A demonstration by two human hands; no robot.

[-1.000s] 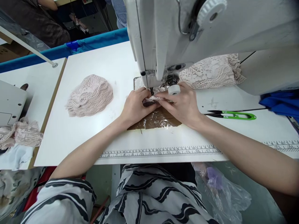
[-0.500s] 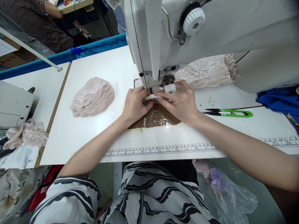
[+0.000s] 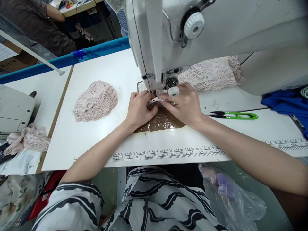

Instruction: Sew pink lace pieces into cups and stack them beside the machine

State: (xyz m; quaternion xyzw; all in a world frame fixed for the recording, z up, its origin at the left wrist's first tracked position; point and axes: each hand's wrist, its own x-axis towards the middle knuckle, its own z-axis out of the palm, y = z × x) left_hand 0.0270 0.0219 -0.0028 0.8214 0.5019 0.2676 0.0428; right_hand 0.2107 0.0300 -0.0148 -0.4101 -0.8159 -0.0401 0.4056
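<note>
A small piece of pale pink lace (image 3: 157,99) lies under the needle area of a white sewing machine (image 3: 154,41). My left hand (image 3: 141,107) pinches its left end between thumb and fingers. On the other side my right hand (image 3: 186,104) grips the right end, its fingers partly hidden behind the machine's white knob. Beneath both hands is a brown patch (image 3: 161,122) covered with shiny clear tape. The presser foot is mostly hidden by the fingers.
A pile of pink lace pieces (image 3: 96,101) sits left; more lace (image 3: 211,73) lies behind the machine. Green thread snips (image 3: 238,115) and blue cloth (image 3: 286,102) are at right. A printed ruler (image 3: 168,154) runs along the table's front edge. Another person (image 3: 36,25) is at the far left.
The view has shifted slightly. Both hands keep nearly the same place and hold on the lace; no other clear movement shows.
</note>
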